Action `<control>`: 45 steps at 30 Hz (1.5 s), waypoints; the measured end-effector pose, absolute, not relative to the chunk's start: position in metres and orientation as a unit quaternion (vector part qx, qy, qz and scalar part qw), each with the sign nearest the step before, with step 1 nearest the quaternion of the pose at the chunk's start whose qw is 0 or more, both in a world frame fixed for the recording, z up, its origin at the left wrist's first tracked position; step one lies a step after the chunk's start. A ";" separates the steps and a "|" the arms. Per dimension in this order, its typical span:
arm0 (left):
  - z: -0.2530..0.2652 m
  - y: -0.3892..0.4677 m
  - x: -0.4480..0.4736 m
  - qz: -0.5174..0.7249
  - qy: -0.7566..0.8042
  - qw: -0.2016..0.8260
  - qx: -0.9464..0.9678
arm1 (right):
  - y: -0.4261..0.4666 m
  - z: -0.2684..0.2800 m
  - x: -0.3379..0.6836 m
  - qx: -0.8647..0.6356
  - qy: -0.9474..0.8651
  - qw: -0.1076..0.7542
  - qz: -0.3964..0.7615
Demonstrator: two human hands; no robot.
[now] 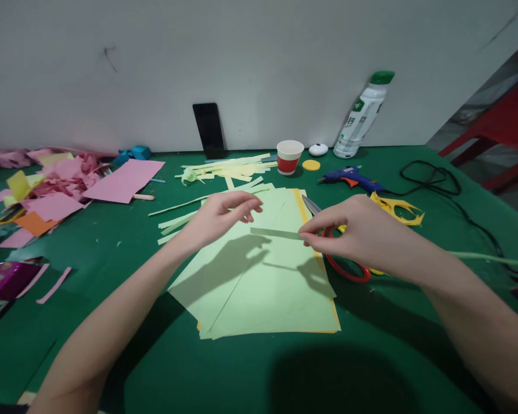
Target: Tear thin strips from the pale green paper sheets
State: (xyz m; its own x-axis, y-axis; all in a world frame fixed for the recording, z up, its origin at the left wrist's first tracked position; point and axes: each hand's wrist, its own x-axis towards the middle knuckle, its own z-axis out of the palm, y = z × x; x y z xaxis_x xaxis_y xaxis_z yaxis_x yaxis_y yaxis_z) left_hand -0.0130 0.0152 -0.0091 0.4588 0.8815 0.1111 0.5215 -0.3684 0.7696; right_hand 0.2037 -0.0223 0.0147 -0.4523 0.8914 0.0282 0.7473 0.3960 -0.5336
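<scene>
My right hand (pixel 336 225) pinches one end of a narrow green paper strip (pixel 274 233), which points left above the stacked sheets. My left hand (pixel 228 214) hovers near the strip's other end, fingers loosely curled and apart, holding nothing. Beneath both hands lie pale green paper sheets (pixel 259 305), with yellow-orange paper showing at the right edge. Scissors (pixel 349 271) with red handles rest beside the sheets, partly hidden by my right hand. Cut green strips (pixel 176 224) lie just beyond my left wrist.
Pink paper scraps (pixel 75 178) pile up at the left, near a purple device (pixel 8 287). Along the wall stand a phone (pixel 209 131), a paper cup (pixel 289 157) and a leaning white bottle (pixel 362 118). A blue glue gun (pixel 354 178) trails its black cord rightward.
</scene>
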 end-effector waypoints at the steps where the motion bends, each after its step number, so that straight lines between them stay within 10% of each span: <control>1: -0.007 0.011 -0.010 0.235 0.424 0.348 0.802 | -0.019 0.013 0.203 -0.494 -0.818 0.149 0.256; 16: -0.007 -0.011 0.007 0.179 0.373 0.225 0.882 | -0.013 0.008 0.186 -0.494 -0.702 0.177 0.481; 45: 0.021 -0.010 -0.012 0.194 0.415 0.395 0.796 | -0.015 0.013 0.194 -0.464 -0.661 0.133 0.574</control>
